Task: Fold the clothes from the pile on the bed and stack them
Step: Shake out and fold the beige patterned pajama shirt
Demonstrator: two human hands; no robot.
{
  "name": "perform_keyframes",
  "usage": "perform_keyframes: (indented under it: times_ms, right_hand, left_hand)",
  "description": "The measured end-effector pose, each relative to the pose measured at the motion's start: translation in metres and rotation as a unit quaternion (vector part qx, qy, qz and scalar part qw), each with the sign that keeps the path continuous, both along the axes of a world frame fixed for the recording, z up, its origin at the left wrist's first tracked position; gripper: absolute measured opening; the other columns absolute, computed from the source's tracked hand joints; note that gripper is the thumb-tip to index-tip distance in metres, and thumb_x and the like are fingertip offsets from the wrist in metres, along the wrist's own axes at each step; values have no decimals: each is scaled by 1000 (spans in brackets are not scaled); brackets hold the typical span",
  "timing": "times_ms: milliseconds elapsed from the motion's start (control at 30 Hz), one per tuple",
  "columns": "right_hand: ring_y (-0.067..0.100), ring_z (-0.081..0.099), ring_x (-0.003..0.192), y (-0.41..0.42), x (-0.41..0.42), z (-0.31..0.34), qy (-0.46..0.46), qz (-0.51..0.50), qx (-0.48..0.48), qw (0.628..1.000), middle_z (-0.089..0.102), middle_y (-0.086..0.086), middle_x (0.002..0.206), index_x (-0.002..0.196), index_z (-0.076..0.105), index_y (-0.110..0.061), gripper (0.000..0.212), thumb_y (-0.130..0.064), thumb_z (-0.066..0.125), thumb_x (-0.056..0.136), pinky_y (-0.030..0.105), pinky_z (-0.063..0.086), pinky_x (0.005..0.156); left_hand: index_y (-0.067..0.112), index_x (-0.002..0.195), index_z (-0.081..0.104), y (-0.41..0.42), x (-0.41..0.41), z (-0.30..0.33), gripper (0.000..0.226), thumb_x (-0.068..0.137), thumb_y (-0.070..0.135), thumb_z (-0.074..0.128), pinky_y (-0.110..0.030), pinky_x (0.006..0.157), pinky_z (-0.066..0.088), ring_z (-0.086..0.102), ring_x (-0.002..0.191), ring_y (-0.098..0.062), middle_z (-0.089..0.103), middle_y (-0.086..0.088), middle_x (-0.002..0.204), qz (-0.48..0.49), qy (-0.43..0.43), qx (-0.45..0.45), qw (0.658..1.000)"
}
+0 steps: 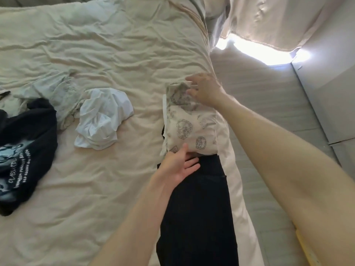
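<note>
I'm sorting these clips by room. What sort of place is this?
Most likely a bedroom: a bed with a wrinkled cream sheet, loose clothes on it such as a crumpled white garment and a black printed shirt, and a curtain over a bright window.
</note>
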State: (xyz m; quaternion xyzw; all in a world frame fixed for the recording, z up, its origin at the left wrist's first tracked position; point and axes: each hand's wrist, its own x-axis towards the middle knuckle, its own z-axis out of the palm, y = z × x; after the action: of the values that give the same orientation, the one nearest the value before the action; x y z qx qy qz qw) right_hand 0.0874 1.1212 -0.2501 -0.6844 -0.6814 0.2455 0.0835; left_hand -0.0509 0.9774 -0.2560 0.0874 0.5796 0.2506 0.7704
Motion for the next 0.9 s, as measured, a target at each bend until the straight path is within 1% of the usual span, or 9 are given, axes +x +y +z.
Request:
perform_keyframes:
  times_ms: [100,167,200,267,300,367,467,733,900]
  right_hand:
    - [22,9,146,-32,6,-36,38,-91,70,993,16,1,158,147,30,-28,55,-37,49,96,47,9,118]
    - [23,5,146,-63,8,-55,87,-163,74,980,11,3,159,147,27,-28,56,-40,46,96,46,8,118]
    - [23,3,146,-78,8,-62,114,-181,64,975,10,3,159,148,27,-28,56,-40,45,96,47,8,118]
    - [21,1,146,-103,4,-71,151,-173,72,971,9,3,159,148,27,-27,53,-39,41,98,46,8,119]
    - [20,1,147,-112,1,-75,147,-144,96,974,10,3,159,147,30,-26,50,-37,38,99,44,7,119]
    - [19,1,147,-122,-1,-87,94,-54,125,986,13,2,159,147,32,-25,48,-36,32,100,41,0,117]
    - [13,-10,146,-125,6,-110,0,37,44,998,-2,-5,160,150,10,-35,50,-41,23,102,35,-14,114]
    - [9,-15,144,-117,12,-130,-66,55,-61,994,-11,-9,159,150,-1,-37,51,-44,12,101,40,-16,112]
    - [21,-1,147,-120,4,-84,-78,10,-45,996,8,1,159,149,16,-28,49,-39,21,101,50,-9,114]
  left_hand:
    - [3,108,58,14,-15,0,31,97,31,49,-28,57,57,71,70,-19,72,-9,83,-189,173,82,963]
    - [16,93,64,25,-30,-10,22,94,33,51,-32,65,56,67,62,-10,70,3,70,-197,369,275,866]
    - [20,96,63,31,-36,-15,16,93,32,53,-34,76,53,65,73,-9,68,5,81,-192,452,387,781]
    - [18,127,53,42,-38,-28,37,92,30,54,-38,103,37,50,118,-23,55,-8,125,-287,512,517,623]
    - [19,142,39,44,-37,-39,51,94,33,50,-41,112,24,28,138,-29,35,-13,146,-368,503,532,574]
    - [31,148,2,41,-30,-64,59,98,42,30,-41,117,4,-16,143,-20,-11,-2,157,-486,491,506,517]
    - [38,137,-22,33,-24,-96,56,98,47,17,-41,117,-2,-26,139,-15,-33,8,146,-549,491,454,501]
    - [32,148,-11,50,-9,-99,56,100,44,16,-45,116,0,-13,144,-21,-19,0,156,-641,478,361,480]
    - [24,150,12,42,-23,-57,53,101,32,31,-40,116,8,4,146,-20,6,-2,159,-529,468,461,538]
